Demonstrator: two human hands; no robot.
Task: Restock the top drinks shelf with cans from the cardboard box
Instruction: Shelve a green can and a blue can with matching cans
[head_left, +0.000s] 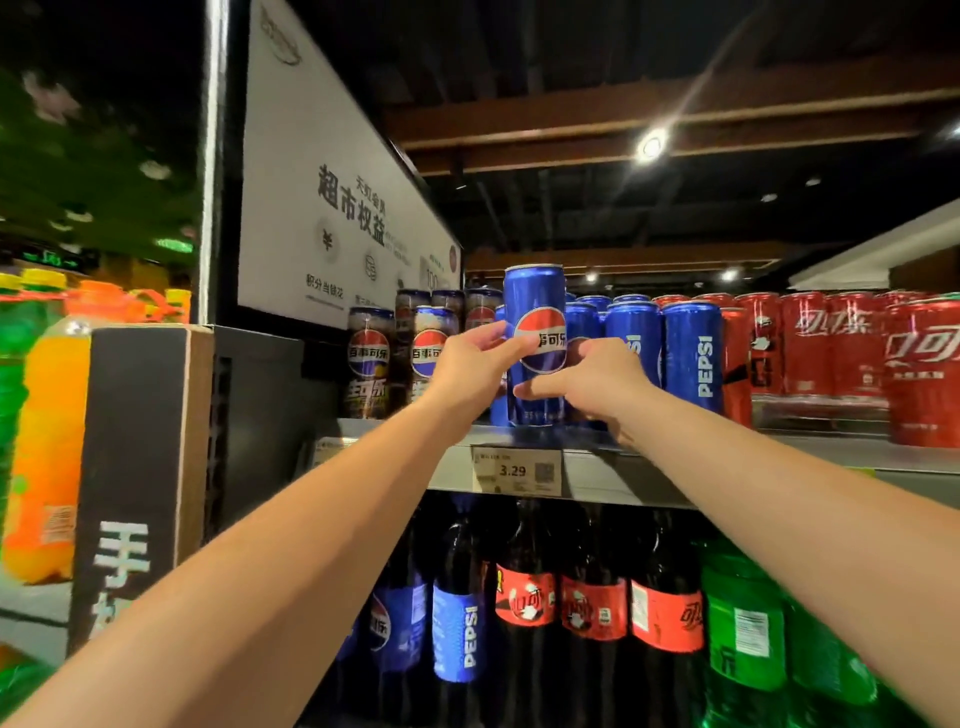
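A blue can (535, 343) is held upright at the front edge of the top shelf (727, 470), its base at or just above the shelf surface; contact cannot be confirmed. The left hand (467, 366) is closed on the can's left side, with fingertips laid across the label. The right hand (592, 384) is closed low on its right side, thumb across the front. Both hands are judged to be steering the can into place.

Behind and to the right, a row of blue cans (691, 353) is already standing, followed by red cans (831, 348) further right. Dark cans (369, 358) are ranged to the left. A gap is noted in front of the blue row, beside the held can, so the restocking is judged well advanced but not complete.

A dark cardboard box (140, 467) stands at the left; its contents are not visible, so the remaining stock cannot be assessed.
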